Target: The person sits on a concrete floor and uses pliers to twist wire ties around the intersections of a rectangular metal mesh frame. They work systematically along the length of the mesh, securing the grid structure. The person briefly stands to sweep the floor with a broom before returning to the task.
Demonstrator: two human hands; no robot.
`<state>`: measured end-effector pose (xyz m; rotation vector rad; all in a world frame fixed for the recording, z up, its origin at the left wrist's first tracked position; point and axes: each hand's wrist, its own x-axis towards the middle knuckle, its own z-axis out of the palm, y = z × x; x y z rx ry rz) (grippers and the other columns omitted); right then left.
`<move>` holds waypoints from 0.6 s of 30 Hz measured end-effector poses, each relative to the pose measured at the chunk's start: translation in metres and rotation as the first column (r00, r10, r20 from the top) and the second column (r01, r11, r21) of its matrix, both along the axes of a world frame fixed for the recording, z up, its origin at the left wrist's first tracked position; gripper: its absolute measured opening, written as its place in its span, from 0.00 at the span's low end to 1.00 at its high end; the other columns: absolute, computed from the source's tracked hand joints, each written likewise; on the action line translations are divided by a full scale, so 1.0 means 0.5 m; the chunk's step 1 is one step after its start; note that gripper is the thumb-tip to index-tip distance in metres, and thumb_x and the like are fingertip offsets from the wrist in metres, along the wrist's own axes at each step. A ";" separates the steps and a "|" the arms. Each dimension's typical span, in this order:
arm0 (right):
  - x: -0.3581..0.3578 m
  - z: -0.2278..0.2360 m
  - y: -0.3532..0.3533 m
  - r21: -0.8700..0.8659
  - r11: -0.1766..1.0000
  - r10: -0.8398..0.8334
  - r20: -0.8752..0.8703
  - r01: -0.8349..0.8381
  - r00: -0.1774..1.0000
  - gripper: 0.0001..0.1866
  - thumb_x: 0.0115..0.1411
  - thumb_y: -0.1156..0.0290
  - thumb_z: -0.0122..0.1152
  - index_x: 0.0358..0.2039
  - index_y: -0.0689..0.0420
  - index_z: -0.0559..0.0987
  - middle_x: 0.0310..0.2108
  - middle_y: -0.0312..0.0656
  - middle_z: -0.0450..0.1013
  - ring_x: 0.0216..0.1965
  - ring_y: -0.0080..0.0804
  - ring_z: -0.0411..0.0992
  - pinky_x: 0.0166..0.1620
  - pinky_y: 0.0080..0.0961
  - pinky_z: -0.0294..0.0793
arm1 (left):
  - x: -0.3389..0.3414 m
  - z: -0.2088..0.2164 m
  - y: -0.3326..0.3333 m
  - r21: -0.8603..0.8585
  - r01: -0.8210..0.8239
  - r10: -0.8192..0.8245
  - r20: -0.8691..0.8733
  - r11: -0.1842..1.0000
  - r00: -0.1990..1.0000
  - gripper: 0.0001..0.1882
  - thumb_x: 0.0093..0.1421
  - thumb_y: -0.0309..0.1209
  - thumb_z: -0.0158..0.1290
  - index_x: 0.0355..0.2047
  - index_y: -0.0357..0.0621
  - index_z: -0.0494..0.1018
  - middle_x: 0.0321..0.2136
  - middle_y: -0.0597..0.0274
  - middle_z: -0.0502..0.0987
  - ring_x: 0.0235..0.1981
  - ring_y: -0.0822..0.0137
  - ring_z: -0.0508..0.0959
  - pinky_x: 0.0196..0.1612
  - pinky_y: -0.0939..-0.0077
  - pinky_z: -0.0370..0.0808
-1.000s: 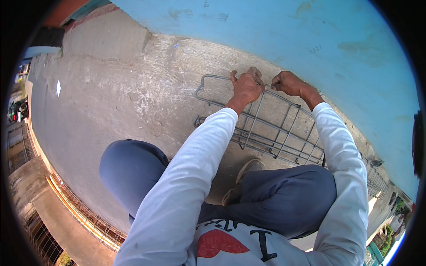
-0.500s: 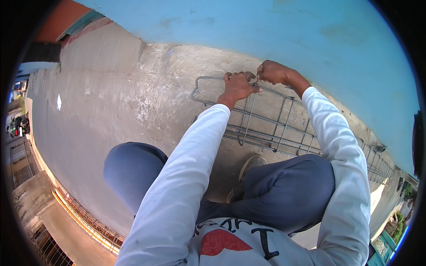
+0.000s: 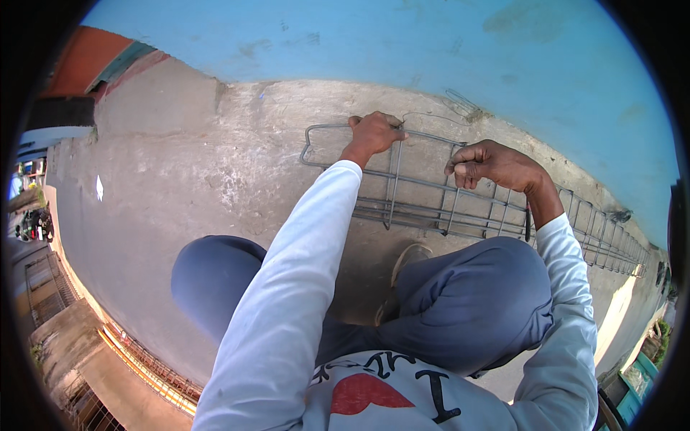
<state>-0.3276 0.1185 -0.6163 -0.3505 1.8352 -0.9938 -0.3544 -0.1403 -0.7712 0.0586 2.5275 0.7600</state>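
A crouching worker's left hand (image 3: 375, 135) is clamped on the top bar of a steel rebar cage (image 3: 451, 213) lying on rough concrete ground (image 3: 180, 158) beside a blue wall (image 3: 374, 43). The right hand (image 3: 496, 165), fingers curled, is over the cage; whether it grips anything cannot be told. Thin wire (image 3: 460, 106) lies near the wall.

- We see rebar cage (image 3: 451, 208) on grd (image 3: 158, 179), betw. knees (image 3: 489, 276) & wall (image 3: 402, 43).
- L hand (image 3: 374, 133) on cage's far bar, nr L end.
- R hand (image 3: 496, 165) to its R, over cage.
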 end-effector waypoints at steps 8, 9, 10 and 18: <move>0.147 -0.047 0.273 0.317 0.904 -0.326 0.076 0.287 0.942 0.17 0.66 0.60 0.61 0.35 0.64 0.81 0.26 0.41 0.78 0.27 0.28 0.76 0.32 0.25 0.78 | -0.012 -0.008 0.003 0.085 -0.044 0.038 0.062 0.995 0.997 0.29 0.54 0.49 0.64 0.52 0.45 0.80 0.52 0.51 0.80 0.56 0.53 0.77 0.62 0.58 0.68; 0.164 -0.046 0.311 0.388 0.879 -0.329 0.075 0.276 0.941 0.16 0.66 0.62 0.61 0.33 0.65 0.80 0.25 0.42 0.77 0.25 0.29 0.75 0.30 0.25 0.77 | -0.014 -0.005 0.003 0.108 -0.062 0.054 0.069 0.992 0.996 0.30 0.54 0.46 0.65 0.53 0.41 0.79 0.52 0.49 0.80 0.55 0.53 0.78 0.59 0.61 0.72; 0.173 -0.046 0.343 0.444 0.858 -0.318 0.069 0.257 0.946 0.15 0.66 0.64 0.60 0.31 0.66 0.79 0.24 0.42 0.76 0.23 0.29 0.75 0.27 0.24 0.77 | -0.023 -0.009 -0.006 0.148 -0.077 0.064 0.090 0.986 0.994 0.29 0.54 0.45 0.65 0.52 0.40 0.79 0.51 0.49 0.80 0.55 0.53 0.78 0.59 0.62 0.72; 0.429 -0.250 0.562 0.688 0.726 -0.207 0.237 -0.014 0.949 0.15 0.64 0.67 0.59 0.28 0.69 0.77 0.22 0.52 0.75 0.20 0.44 0.74 0.27 0.38 0.75 | -0.020 0.024 0.033 0.230 -0.085 0.043 0.184 0.969 0.982 0.30 0.55 0.41 0.65 0.54 0.35 0.77 0.51 0.45 0.80 0.56 0.53 0.77 0.60 0.63 0.70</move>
